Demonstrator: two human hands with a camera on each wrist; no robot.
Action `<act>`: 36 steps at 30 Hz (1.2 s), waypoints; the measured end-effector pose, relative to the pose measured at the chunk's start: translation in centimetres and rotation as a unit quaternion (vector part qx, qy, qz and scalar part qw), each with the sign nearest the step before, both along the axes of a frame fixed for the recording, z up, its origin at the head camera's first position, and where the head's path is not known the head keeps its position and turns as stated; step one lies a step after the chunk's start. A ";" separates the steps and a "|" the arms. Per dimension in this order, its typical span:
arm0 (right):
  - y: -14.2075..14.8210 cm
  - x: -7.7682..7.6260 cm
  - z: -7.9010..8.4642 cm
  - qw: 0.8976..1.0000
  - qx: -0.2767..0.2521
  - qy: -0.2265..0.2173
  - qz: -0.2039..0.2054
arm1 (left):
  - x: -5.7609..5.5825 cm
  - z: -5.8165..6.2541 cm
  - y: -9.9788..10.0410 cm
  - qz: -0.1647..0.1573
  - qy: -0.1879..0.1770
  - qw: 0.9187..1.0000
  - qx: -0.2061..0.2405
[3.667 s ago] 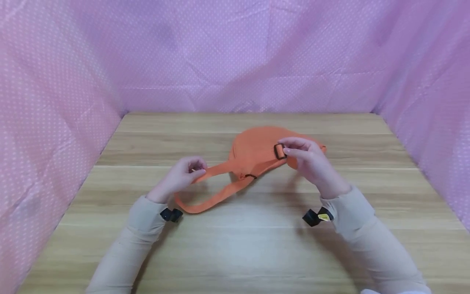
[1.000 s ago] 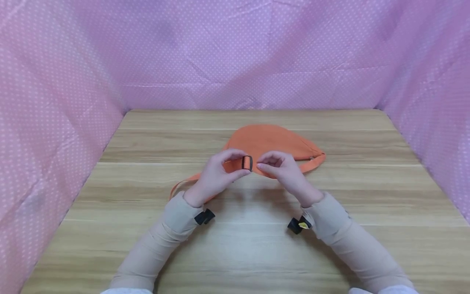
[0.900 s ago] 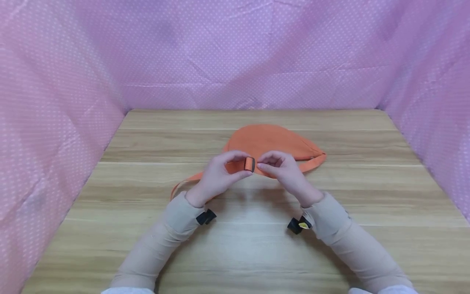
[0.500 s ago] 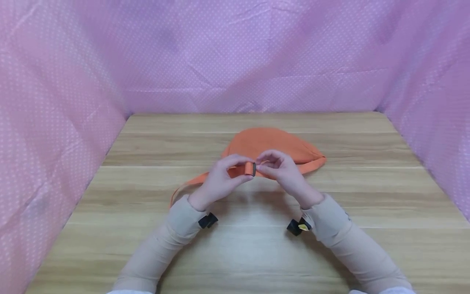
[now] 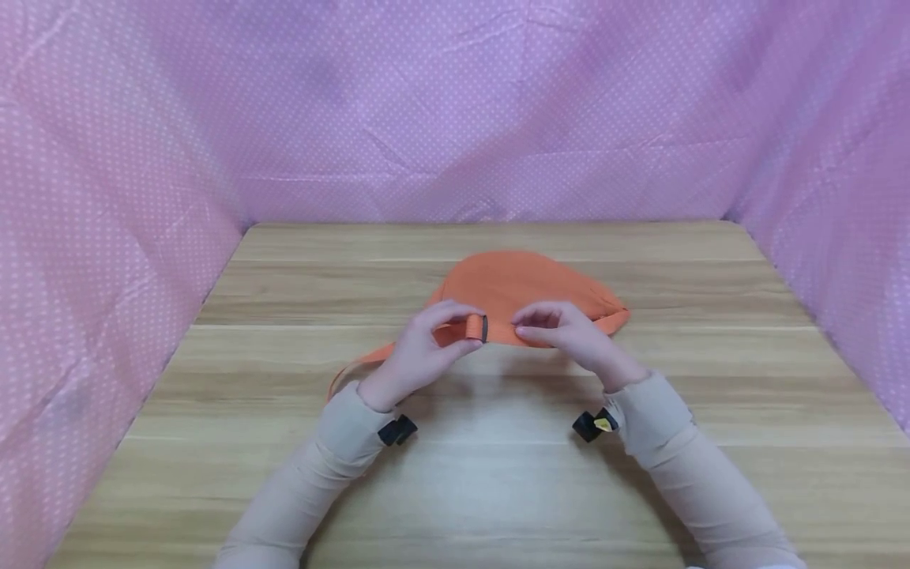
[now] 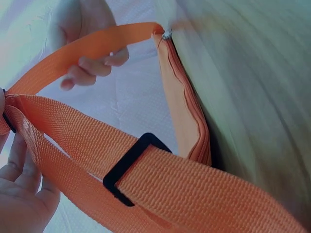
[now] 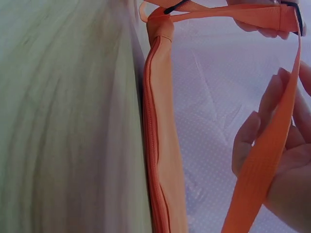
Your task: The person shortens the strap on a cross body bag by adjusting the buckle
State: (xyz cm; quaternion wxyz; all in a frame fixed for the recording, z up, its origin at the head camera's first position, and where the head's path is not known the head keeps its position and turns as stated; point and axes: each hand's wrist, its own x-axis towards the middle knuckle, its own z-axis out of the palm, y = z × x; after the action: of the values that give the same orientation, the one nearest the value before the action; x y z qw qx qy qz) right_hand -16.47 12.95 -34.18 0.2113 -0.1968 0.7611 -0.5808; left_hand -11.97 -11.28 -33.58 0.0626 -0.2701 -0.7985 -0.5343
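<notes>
An orange fabric bag lies on the table, its webbing strap running out to the left. My left hand pinches the strap at its black slider buckle, raised before the bag. A strap loop folds through that buckle. My right hand hovers a little right of the buckle, thumb and fingers loosely bent and apart. In the right wrist view the strap passes in front of the right hand, which grips nothing that I can see. A second black rectangular ring shows on the strap.
The bag's zipper edge appears in the right wrist view. A wood-grain table lies under everything, with a pink dotted cloth behind and at both sides. Black wrist devices sit below both hands.
The left hand, formerly out on the strap, has come right to hold the buckle. The right hand held the buckle first; within the last half second it has drawn away rightward.
</notes>
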 end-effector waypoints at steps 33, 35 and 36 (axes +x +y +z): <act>-2.1 1.2 -0.1 0.998 -0.052 -0.029 -0.019 | -0.2 -0.5 -0.2 -0.017 -0.030 0.999 -0.022; -2.3 1.2 0.0 0.998 -0.051 -0.030 -0.022 | -0.2 -0.4 -0.2 -0.017 -0.026 0.999 -0.023; -2.3 1.2 0.0 0.998 -0.052 -0.031 -0.023 | -0.2 -0.5 -0.2 -0.017 -0.023 0.999 -0.025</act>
State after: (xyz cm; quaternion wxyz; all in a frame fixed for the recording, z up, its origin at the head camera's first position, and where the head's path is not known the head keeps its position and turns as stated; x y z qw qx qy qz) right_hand -15.29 10.60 -34.19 0.2111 -0.1717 0.7270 -0.6304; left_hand -12.18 -11.49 -34.05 0.0286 -0.2727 -0.8080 -0.5215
